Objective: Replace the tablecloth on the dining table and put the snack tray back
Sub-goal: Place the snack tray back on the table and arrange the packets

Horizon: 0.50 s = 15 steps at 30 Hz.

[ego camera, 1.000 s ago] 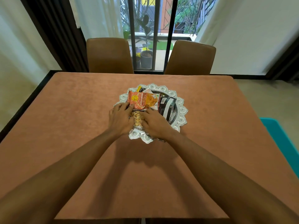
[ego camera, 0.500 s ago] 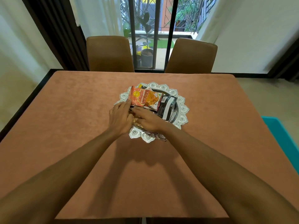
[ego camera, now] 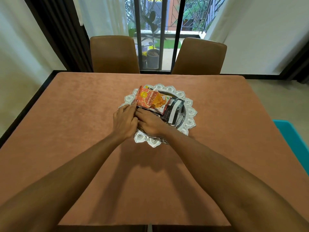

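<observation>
Head view: a brown tablecloth (ego camera: 75, 123) covers the table and fills most of the frame, lying smooth out to the far edge. A silver tray (ego camera: 190, 113) with a scalloped rim sits on the cloth just above the frame's centre. An orange packet (ego camera: 152, 100) lies in the tray's upper left part, tilted, and overlaps a black packet (ego camera: 175, 112) to its right.

Both forearms come in from the bottom corners and meet over the near side of the tray. The left hand (ego camera: 124, 122) is back up with fairly straight fingers, its tips touching the orange packet's lower left corner, not clasped round it. The right hand (ego camera: 151, 123) lies palm down just beside it, touching it, with fingers stretched toward the upper left under the orange packet's lower edge. I cannot tell whether it grips anything beneath.

Two brown chairs (ego camera: 114, 54) (ego camera: 199, 56) stand at the far side of the table. Between them, behind dark window bars, is a potted plant (ego camera: 152, 58). A teal object (ego camera: 294, 139) shows at the right edge.
</observation>
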Each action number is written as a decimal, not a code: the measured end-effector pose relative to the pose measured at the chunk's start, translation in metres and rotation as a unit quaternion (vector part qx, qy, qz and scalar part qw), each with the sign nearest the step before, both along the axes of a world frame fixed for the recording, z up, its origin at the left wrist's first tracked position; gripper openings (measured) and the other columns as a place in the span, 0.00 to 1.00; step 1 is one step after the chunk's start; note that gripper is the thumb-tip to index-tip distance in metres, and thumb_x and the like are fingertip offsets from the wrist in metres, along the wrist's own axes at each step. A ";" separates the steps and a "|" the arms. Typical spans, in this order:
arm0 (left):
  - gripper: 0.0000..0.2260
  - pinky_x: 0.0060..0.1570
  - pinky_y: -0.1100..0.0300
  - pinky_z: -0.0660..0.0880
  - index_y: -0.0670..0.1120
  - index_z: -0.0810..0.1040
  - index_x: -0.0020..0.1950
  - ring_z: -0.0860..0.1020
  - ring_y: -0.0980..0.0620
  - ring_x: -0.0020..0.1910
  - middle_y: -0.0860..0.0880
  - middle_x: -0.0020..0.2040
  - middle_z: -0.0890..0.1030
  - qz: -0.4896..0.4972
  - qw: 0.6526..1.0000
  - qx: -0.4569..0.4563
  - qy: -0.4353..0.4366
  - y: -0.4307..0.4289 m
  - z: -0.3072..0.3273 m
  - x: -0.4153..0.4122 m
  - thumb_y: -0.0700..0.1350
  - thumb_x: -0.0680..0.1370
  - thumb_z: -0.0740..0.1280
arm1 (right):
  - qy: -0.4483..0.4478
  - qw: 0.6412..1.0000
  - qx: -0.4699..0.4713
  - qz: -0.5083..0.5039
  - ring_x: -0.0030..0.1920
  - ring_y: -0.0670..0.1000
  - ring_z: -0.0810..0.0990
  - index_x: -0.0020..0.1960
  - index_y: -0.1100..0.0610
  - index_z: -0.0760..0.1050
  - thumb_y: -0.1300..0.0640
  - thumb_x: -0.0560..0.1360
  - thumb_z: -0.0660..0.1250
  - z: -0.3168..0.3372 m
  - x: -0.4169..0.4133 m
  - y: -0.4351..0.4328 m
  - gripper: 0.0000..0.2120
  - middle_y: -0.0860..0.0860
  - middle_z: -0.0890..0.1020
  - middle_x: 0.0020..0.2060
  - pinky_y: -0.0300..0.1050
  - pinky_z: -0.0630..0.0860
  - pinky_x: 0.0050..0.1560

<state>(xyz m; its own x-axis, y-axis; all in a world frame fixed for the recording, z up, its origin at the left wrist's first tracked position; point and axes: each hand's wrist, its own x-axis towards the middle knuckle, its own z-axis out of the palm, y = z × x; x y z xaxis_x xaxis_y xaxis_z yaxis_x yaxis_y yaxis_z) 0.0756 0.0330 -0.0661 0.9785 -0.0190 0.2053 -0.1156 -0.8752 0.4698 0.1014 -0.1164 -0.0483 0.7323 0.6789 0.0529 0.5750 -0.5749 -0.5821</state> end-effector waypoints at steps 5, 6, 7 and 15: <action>0.30 0.68 0.48 0.57 0.48 0.65 0.78 0.64 0.46 0.72 0.47 0.71 0.74 0.000 1.000 0.001 -0.009 0.000 -0.002 0.001 0.47 0.75 0.53 | 0.021 0.999 0.024 -0.015 0.61 0.60 0.77 0.61 0.67 0.79 0.65 0.78 0.59 -0.001 -0.003 -0.005 0.16 0.61 0.81 0.61 0.55 0.71 0.63; 0.30 0.68 0.48 0.57 0.48 0.65 0.78 0.64 0.47 0.72 0.48 0.72 0.74 0.002 1.000 -0.001 -0.009 0.000 -0.002 0.001 0.48 0.75 0.52 | 0.013 0.998 0.045 -0.031 0.60 0.60 0.77 0.62 0.68 0.79 0.65 0.78 0.60 -0.002 -0.002 -0.006 0.16 0.61 0.81 0.59 0.53 0.71 0.63; 0.30 0.68 0.48 0.57 0.48 0.65 0.79 0.64 0.47 0.73 0.48 0.71 0.74 0.004 1.000 -0.003 -0.008 0.000 -0.003 0.001 0.48 0.75 0.52 | 0.010 0.996 0.064 -0.056 0.62 0.60 0.77 0.65 0.67 0.77 0.67 0.79 0.60 -0.002 0.001 -0.005 0.17 0.62 0.80 0.61 0.51 0.70 0.65; 0.31 0.69 0.48 0.57 0.48 0.63 0.79 0.63 0.47 0.73 0.46 0.70 0.74 0.004 1.000 -0.006 0.003 0.002 -0.005 0.002 0.48 0.74 0.52 | 0.004 1.000 0.017 -0.020 0.69 0.60 0.73 0.72 0.67 0.71 0.66 0.82 0.60 -0.006 0.007 -0.001 0.18 0.62 0.75 0.69 0.53 0.67 0.69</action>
